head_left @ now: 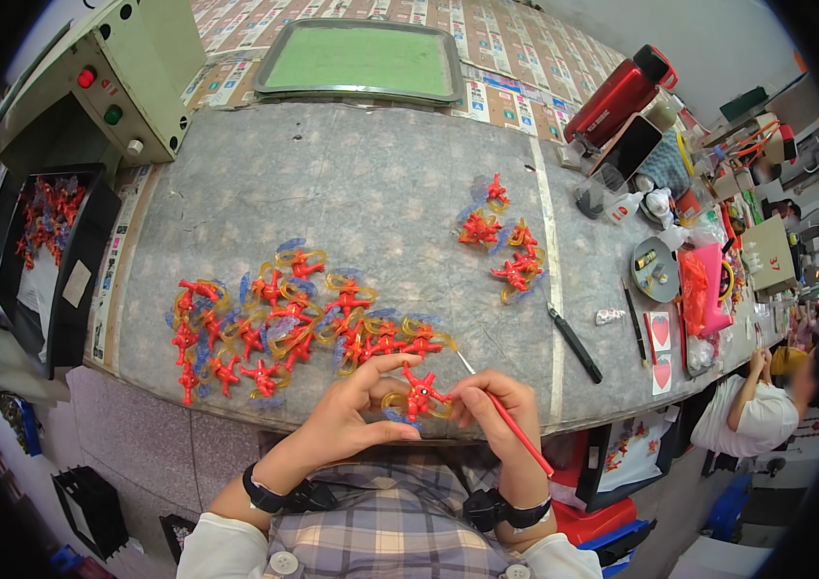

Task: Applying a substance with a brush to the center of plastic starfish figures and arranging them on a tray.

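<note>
Our left hand [352, 415] pinching a red star-shaped toy figure [419, 394]; beside it, our right hand [496, 410] closed around a red-handled paintbrush [511, 425].

A dark phone screen [629, 147] leans beside a red box [612, 99], far right.

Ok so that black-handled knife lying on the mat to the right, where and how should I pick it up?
Grip the black-handled knife by its thick black handle, the lower-right part, coming from above. It lies flat and slanted on the grey mat, thin tip toward the upper left. It is clear of the black pen beside it, so fingers probably fit across it.
</note>
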